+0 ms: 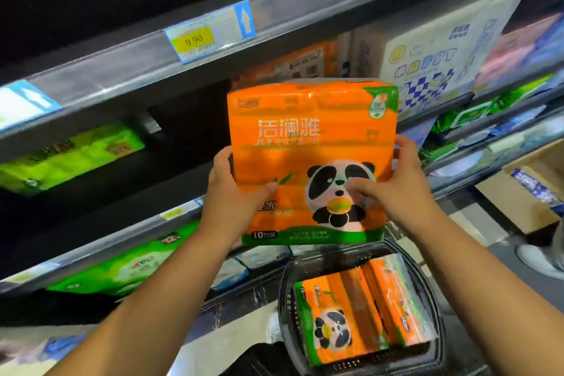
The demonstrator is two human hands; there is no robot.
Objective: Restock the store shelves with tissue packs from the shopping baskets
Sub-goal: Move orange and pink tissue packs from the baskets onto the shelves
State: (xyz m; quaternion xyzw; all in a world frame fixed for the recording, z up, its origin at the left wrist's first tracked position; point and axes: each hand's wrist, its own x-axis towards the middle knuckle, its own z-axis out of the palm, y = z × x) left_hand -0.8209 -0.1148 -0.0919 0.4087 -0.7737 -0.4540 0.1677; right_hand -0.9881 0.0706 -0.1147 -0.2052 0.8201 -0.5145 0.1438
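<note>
I hold an orange tissue pack (308,143) with a panda print upright in front of the middle shelf (171,186). My left hand (235,192) grips its lower left edge and my right hand (399,186) grips its right side, thumb on the panda. Below it, a black shopping basket (287,308) on the floor holds two more orange panda tissue packs (360,317) lying flat. Behind the held pack, another orange pack (293,64) stands on the shelf.
Green tissue packs (67,159) lie on the middle shelf at left, and more green packs (122,268) on the shelf below. White and blue packs (436,52) stand at right. The upper shelf rail (195,40) carries price tags. Cardboard boxes (525,192) sit at far right.
</note>
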